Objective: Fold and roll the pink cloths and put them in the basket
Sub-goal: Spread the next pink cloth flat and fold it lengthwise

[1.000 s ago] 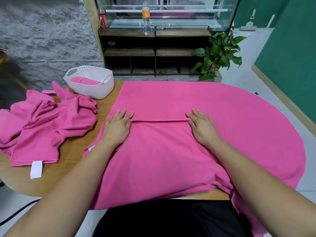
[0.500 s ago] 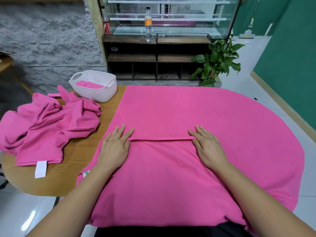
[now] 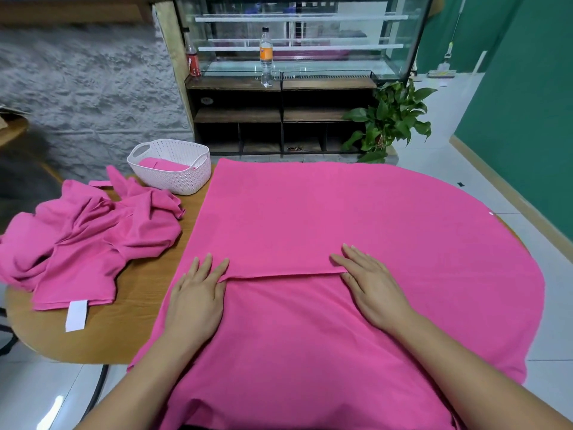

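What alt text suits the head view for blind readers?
The left hand and right hand lie flat on a large pink cloth, at each end of its fold. Beside it sit a crumpled pink pile and a white basket.

The big spread cloth (image 3: 341,218) is coloured plain bright pink, and the same pink is seen on the crumpled cloths (image 3: 93,240) beside it and on the rolled cloth (image 3: 164,165) in the basket (image 3: 183,181). The basket is coloured white and is dotted all over with rows of tiny holes, a plain white tag (image 3: 76,315) is seen on the crumpled cloths, and the table (image 3: 130,324) is coloured light brown with wavy wood lines. At the back, the grey wall (image 3: 86,94) is marked with light and dark patches, the green wall (image 3: 527,119) is left plain, green leaves are seen on the plant (image 3: 390,119), and the shelf (image 3: 238,114) is coloured dark brown.
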Motion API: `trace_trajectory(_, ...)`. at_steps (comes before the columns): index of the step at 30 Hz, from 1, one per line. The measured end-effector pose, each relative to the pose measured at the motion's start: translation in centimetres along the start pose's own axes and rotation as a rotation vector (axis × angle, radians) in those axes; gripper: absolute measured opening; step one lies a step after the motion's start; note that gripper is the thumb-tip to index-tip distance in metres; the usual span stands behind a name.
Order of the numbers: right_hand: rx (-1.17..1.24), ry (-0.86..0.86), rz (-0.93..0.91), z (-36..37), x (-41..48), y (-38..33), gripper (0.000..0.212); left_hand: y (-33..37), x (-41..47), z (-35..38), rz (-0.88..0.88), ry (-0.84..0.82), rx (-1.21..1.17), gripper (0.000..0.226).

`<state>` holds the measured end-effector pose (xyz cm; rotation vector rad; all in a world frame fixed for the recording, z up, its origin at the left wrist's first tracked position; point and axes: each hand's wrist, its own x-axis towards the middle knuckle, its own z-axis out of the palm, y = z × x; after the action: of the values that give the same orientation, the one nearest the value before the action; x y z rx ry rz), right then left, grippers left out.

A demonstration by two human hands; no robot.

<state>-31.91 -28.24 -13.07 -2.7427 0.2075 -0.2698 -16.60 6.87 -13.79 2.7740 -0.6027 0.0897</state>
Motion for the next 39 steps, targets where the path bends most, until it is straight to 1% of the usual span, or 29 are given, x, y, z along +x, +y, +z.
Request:
trace_trajectory(3,0.031,0.115,0.025,-1.2,1.5,0.2,0.052,1.0,2.9,-0.9,0.064,0.041,-0.038,0.052)
trace_trajectory(6,0.023,0.166,0.067,-2.8,4.4,0.9,0.05,2.0,7.3,-1.0,0.106,0.065,-0.069,0.051)
trace_trajectory(10,-0.018,0.135,0.106,-3.2,9.0,2.8,0.047,2.6,13.2,-0.1,0.118,0.021,-0.053,0.051)
trace_trajectory(14,-0.063,0.028,0.142,-1.7,11.9,4.5,0.046,2.4,15.9,1.2,0.112,-0.052,-0.014,0.051)
trace_trajectory(17,-0.097,-0.027,0.126,-0.1,11.7,5.0,0.046,2.2,15.3,2.1,0.121,-0.07,-0.007,0.053)
trace_trajectory(26,-0.047,0.012,0.127,-0.1,8.9,4.8,0.046,2.0,12.1,1.8,0.137,-0.046,-0.012,0.055)
trace_trajectory(39,-0.048,0.046,0.126,0.0,-0.9,1.7,0.048,1.2,2.9,1.2,0.164,-0.05,-0.007,0.055)
